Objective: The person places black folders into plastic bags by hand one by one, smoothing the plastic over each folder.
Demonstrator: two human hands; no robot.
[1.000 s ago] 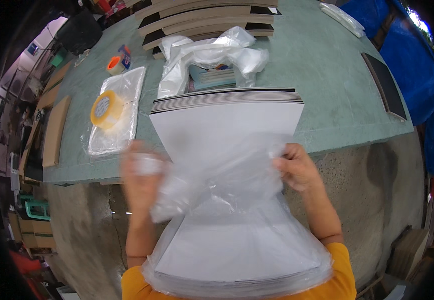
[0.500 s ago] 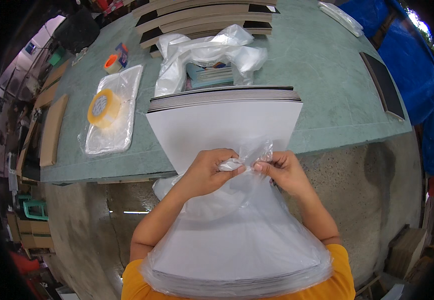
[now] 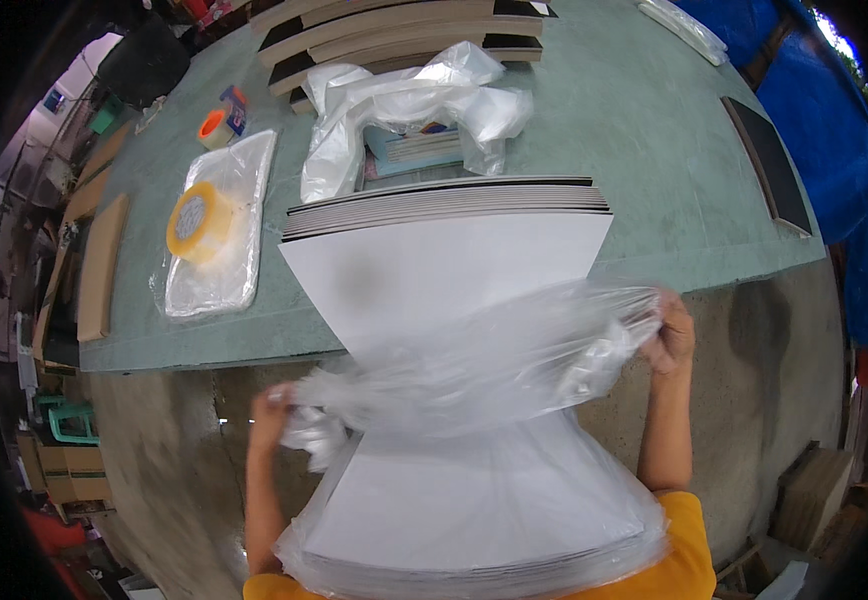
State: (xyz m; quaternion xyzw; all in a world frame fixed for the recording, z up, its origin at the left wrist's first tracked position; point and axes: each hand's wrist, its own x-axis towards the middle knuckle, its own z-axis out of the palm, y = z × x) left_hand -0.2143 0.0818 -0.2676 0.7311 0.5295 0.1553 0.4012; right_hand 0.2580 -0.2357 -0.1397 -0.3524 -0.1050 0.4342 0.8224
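A thick stack of white boards (image 3: 434,260) with dark edges leans out over the near table edge toward me. Clear plastic film (image 3: 474,365) wraps its lower part and is stretched across its middle. On the left side, my left hand (image 3: 272,410) is closed on one bunched end of the film, a little blurred. At the right, higher up, my right hand (image 3: 670,335) grips the other end, with crumpled folds beside its fingers. The near end of the stack, inside the film, rests against my yellow shirt (image 3: 689,545).
On the green table (image 3: 644,150) lie a tape roll (image 3: 194,222) on folded plastic sheets (image 3: 224,280), an orange tape dispenser (image 3: 219,125), crumpled white plastic (image 3: 404,100) and a dark board (image 3: 766,165). Stacked boards (image 3: 394,40) stand behind. Concrete floor (image 3: 754,370) shows below.
My hands have moved apart from the middle, the left one down and left, the right one outward. The film between them is now pulled wide across the stack.
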